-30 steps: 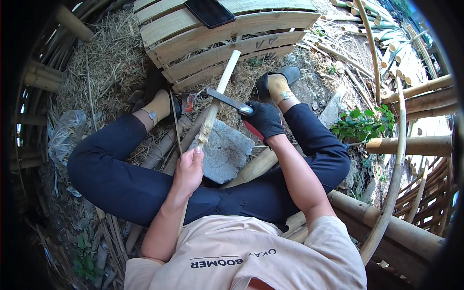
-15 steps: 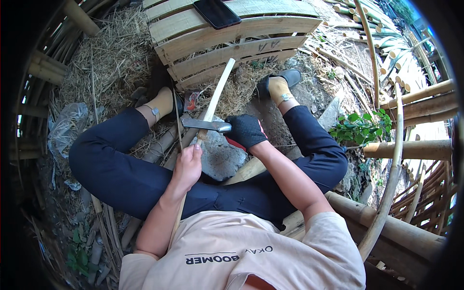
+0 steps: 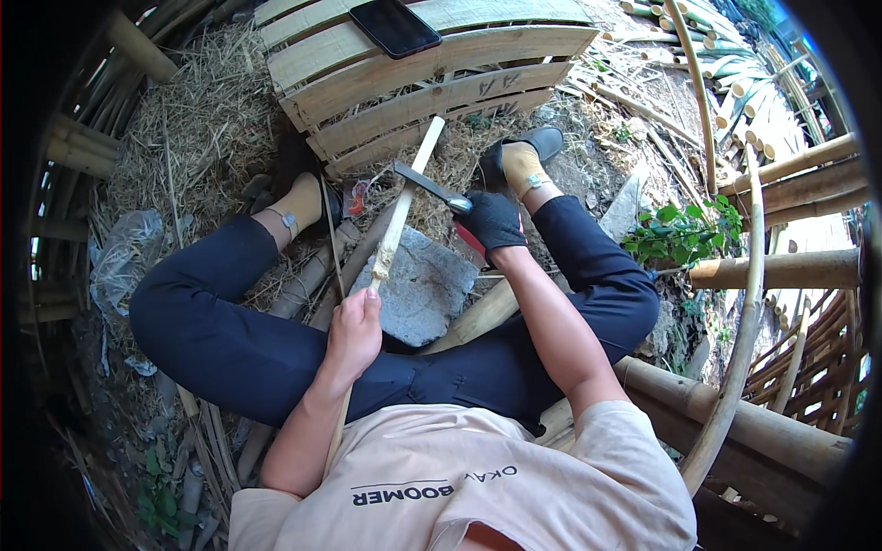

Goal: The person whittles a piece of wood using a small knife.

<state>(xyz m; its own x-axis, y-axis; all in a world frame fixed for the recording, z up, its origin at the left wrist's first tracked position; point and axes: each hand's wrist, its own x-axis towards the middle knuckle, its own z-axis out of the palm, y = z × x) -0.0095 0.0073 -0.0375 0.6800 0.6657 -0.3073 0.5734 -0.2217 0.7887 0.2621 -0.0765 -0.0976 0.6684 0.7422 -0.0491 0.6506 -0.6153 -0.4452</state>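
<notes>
Slanting away to the far right over the grey stone block (image 3: pixel 418 289), the pale strip (image 3: pixel 397 220) is probably light and stiff, perhaps splintery, best held nearer than its rough patch. There the left hand (image 3: pixel 355 326) has its fingers wrapped around it. The gloved right hand (image 3: pixel 491 221) grips a knife (image 3: pixel 430 186) crossing the strip; contact is unclear. Farther off stands a slatted crate (image 3: pixel 450 73).

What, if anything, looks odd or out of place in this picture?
Crumpled clear plastic lies at the picture's left, looking like litter. Oddly, only the right hand, holding the bladed tool, is gloved; the left hand, gripping the stick, is bare.
</notes>
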